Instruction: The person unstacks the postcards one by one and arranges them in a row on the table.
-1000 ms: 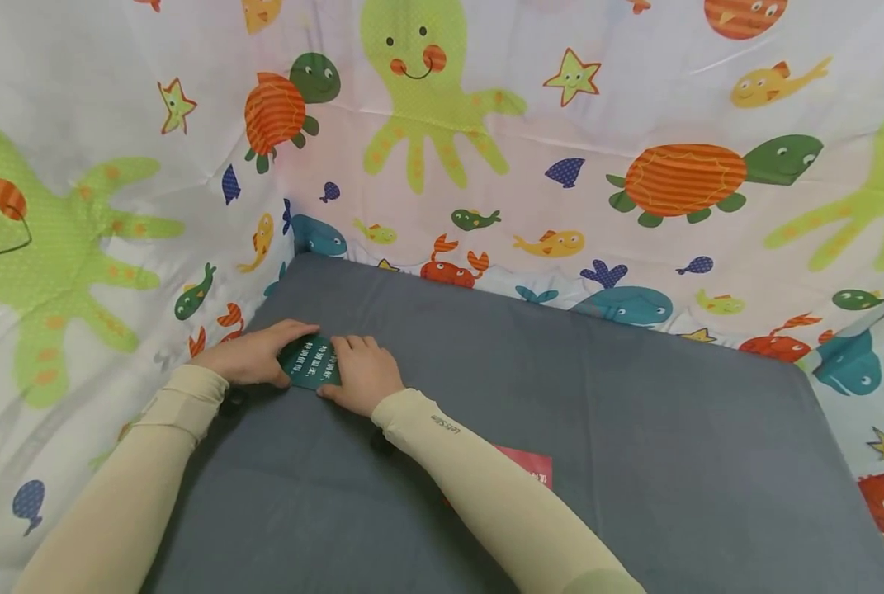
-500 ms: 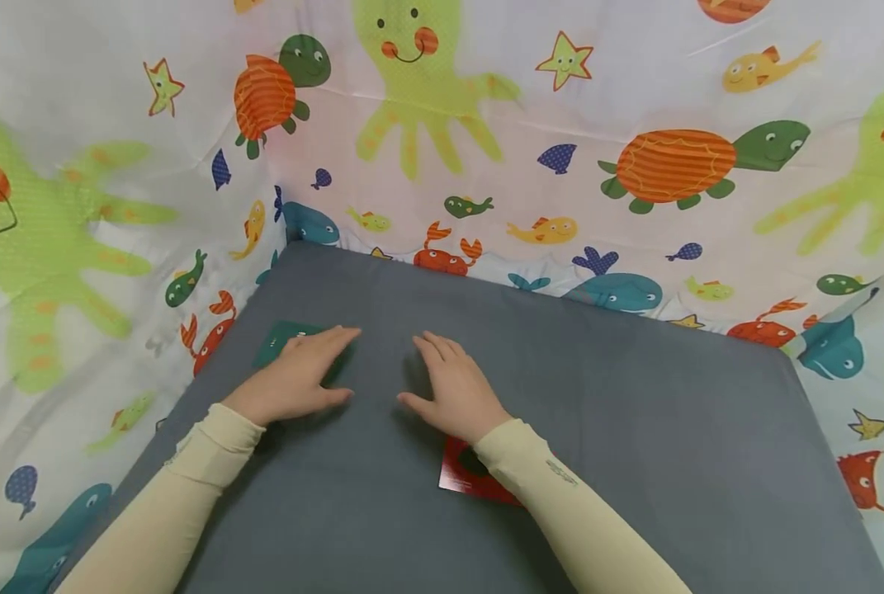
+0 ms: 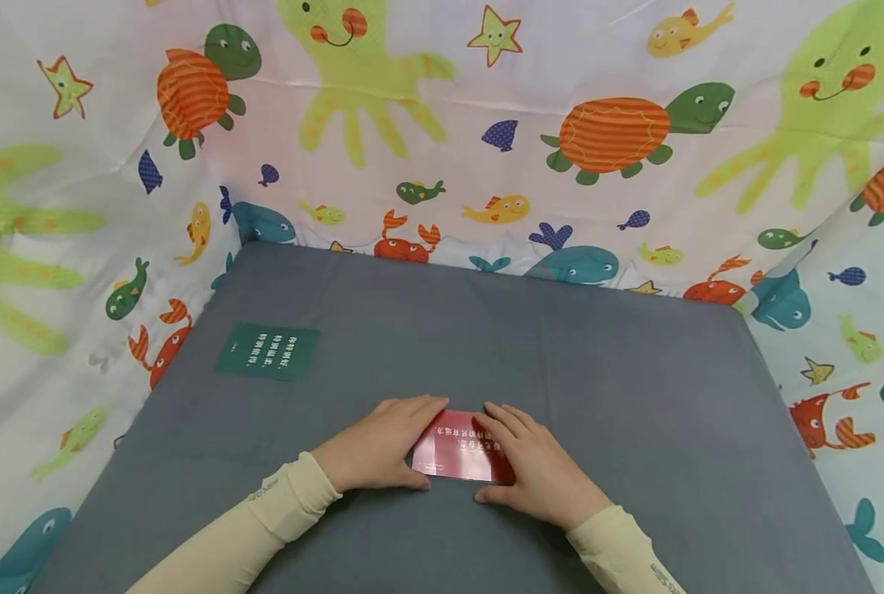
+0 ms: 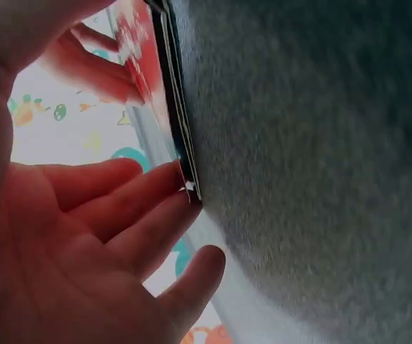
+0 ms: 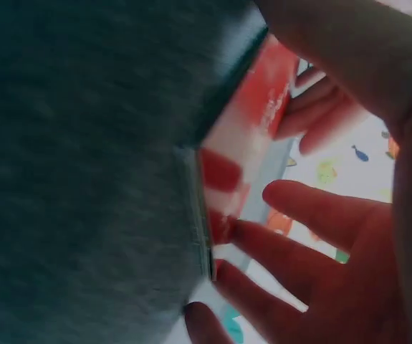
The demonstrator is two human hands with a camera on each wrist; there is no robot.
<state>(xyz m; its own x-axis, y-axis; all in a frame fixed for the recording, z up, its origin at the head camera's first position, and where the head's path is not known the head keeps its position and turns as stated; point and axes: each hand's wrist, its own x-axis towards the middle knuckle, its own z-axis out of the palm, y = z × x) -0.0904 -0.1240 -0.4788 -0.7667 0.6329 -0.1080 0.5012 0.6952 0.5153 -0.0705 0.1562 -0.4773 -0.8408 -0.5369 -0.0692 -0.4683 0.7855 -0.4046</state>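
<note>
A red card (image 3: 452, 452) with pale printed writing lies flat on the grey surface, near the middle of the head view. My left hand (image 3: 382, 445) is at its left end, fingers nearly straight along the edge and thumb at the near corner. At the right end is my right hand (image 3: 541, 472), its fingertips over part of the card. In the left wrist view the card's edge (image 4: 173, 93) shows thin layers, and the fingertips touch it. The right wrist view has relaxed fingers (image 5: 284, 258) against the card's end (image 5: 223, 172).
Farther off to the left lies a dark green card (image 3: 267, 352) with white writing. The grey mat (image 3: 635, 429) extends around both cards. Curtains (image 3: 442, 74) printed with sea animals stand along the back and sides.
Both hands have left the green card, which now lies uncovered at the left, and moved right and nearer to the red card. The head view has shifted to the right.
</note>
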